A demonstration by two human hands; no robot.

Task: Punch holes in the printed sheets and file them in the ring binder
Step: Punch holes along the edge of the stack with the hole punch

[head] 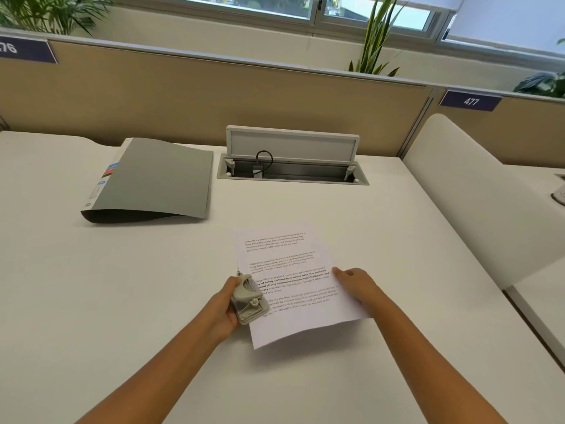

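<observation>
While both of my arms reached out over the white bench point(122, 301), my left hand point(224, 304) was wrapped around the grey hole punch point(249, 298) — fingers curled behind its body, thumb side up by its top end — and it held the punch against the left edge of the printed sheets point(293, 283), about halfway down the page. The punch stood tilted, its lever face turned toward the paper, with the sheet's margin reaching into it as far as I could tell.

My right hand point(356, 284) pinched the right edge of the sheets, thumb lying on top of the printed side and pointing toward the text; the other fingers were hidden under the paper, so I could not see how they lay. The near corner of the page hung slightly off the bench and threw a shadow there, while the far end rested flat.

Well apart from the sheets, at the far left of the bench, the grey ring binder point(159, 179) lay closed, spine to the left with coloured labels on it — untouched by either hand. Beside it, toward the partition point(214, 96), a cable hatch point(292, 157) stood with its lid raised.
</observation>
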